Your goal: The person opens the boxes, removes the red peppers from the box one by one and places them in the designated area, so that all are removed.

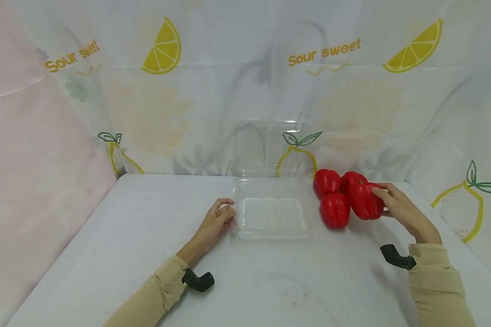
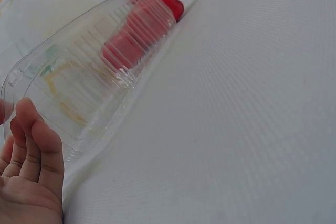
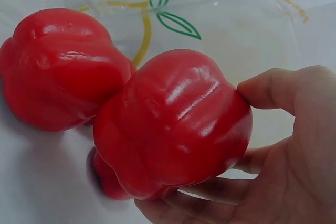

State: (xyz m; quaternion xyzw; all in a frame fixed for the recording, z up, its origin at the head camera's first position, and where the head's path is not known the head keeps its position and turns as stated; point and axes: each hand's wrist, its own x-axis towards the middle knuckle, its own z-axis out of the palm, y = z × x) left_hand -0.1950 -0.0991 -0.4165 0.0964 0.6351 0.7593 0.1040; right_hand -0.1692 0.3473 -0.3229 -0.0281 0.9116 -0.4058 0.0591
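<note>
My right hand [image 1: 402,210] grips a red bell pepper [image 1: 367,201], thumb on one side and fingers beneath in the right wrist view. Close by are several more red bell peppers [image 1: 334,210] in a cluster on the white table, partly overlapped by the held one. Left of them stands a clear plastic clamshell container [image 1: 275,215] with its lid [image 1: 251,147] raised at the back. I see nothing inside its base. At the container's left rim, my left hand [image 1: 213,225] holds the edge between thumb and fingers. Through the plastic wall in the left wrist view, red peppers [image 2: 123,50] show.
A white cloth covers the table [image 1: 155,263]. Behind it hangs a printed curtain [image 1: 212,91] with lemon drawings, near the raised lid. Each wrist carries a black camera mount [image 1: 198,280].
</note>
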